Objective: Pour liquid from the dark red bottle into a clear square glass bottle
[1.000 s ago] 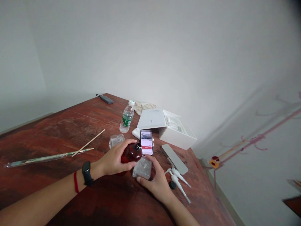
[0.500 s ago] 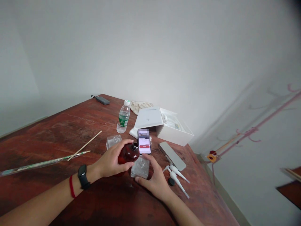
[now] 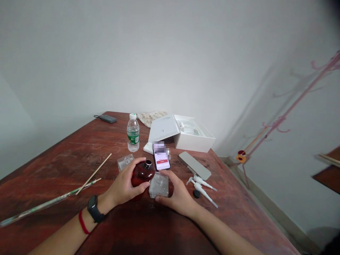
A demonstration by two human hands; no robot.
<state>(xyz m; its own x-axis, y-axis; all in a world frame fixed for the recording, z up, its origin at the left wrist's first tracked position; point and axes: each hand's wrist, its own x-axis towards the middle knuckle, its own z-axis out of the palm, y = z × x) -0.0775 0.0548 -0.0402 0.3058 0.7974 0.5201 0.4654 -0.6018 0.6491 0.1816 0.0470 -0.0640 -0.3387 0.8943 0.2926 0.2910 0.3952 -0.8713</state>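
My left hand (image 3: 124, 184) is wrapped round a dark amber bottle (image 3: 145, 172) with an uncapped neck. My right hand (image 3: 179, 194) grips a clear square block-like container (image 3: 159, 185) between thumb and fingers, right beside the bottle. A second clear container (image 3: 124, 161) lies behind my left hand, partly hidden by it. Two white pump heads (image 3: 203, 191) with long tubes lie to the right of my right hand, a small black cap (image 3: 196, 193) next to them. Just beyond the clear container lies a phone (image 3: 162, 161) with its screen lit.
A water bottle (image 3: 133, 138) stands behind the hands. An opened white box (image 3: 195, 143) sits at the back, near a cloth (image 3: 148, 117). A flat grey case (image 3: 195, 164) lies at right; wooden sticks (image 3: 94, 173) at left. A dark device (image 3: 107, 118) rests far left. A pink coat rack (image 3: 287, 115) stands beyond the table.
The camera view has tilted and shifted slightly. Both hands keep their hold on the amber bottle and the clear container, which stay side by side.
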